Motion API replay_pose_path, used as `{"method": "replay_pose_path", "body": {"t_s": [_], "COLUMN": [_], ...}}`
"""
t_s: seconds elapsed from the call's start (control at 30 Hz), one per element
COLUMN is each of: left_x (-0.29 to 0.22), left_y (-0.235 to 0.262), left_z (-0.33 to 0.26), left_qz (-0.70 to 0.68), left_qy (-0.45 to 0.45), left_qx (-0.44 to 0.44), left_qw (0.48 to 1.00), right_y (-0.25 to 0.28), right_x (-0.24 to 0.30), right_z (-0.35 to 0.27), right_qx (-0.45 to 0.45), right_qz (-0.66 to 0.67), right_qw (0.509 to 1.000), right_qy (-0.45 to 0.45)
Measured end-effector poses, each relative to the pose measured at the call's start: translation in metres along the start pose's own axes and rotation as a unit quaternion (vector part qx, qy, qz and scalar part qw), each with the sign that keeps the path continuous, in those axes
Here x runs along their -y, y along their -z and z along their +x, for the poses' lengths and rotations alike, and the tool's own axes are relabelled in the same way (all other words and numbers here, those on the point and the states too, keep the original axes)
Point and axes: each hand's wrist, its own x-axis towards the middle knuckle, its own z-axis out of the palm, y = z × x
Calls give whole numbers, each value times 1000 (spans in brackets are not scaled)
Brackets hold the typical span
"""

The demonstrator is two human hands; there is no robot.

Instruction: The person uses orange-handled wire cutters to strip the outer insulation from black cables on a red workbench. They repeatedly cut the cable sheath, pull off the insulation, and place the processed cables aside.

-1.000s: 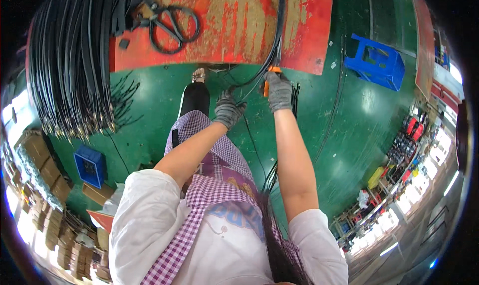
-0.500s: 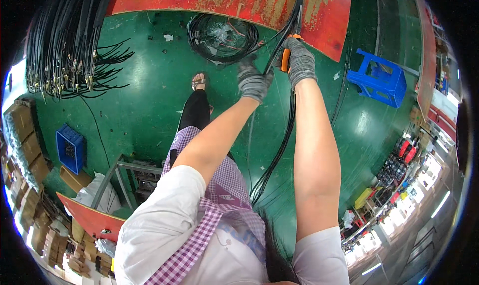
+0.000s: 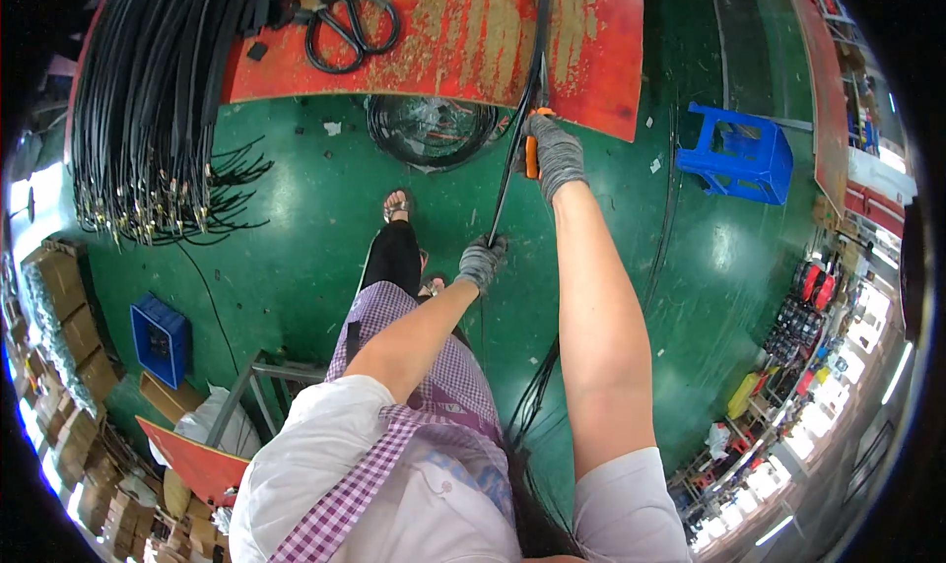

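Green floor [image 3: 296, 189] surrounds a worn red table [image 3: 443, 31]. Black cables [image 3: 148, 100] hang past its near left corner, with scissors [image 3: 353, 21] lying near them. Left hand [image 3: 482, 263] fingers are curled around a black strip [image 3: 509, 169] that slants up over the table's near edge, towards the right corner. There, the right hand [image 3: 559, 154] grips an orange-handled tool [image 3: 532, 157] just beside the strip. Uneven tension could make the tool slip and nick the strip.
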Motion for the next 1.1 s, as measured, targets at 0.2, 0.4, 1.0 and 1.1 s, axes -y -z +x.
{"method": "replay_pose_path", "body": {"t_s": [0.2,0.4,1.0,1.1], "left_x": [-53,-44,54,-31], "left_y": [25,18,109,83], "left_z": [-29,-45,-7,-60], "left_qz": [-16,-34,-33,48], "left_qy": [19,114,-18,22], "left_qx": [17,87,20,111], "left_qw": [1000,989,999,992], "right_y": [11,3,-13,36], "right_x": [-7,2,-8,4], "right_z": [6,-4,2,-12], "right_qx": [5,50,-3,36], "right_qz": [-7,-17,-114,-6], "right_qw": [1000,998,975,995], "right_qy": [-6,-30,188,92]}}
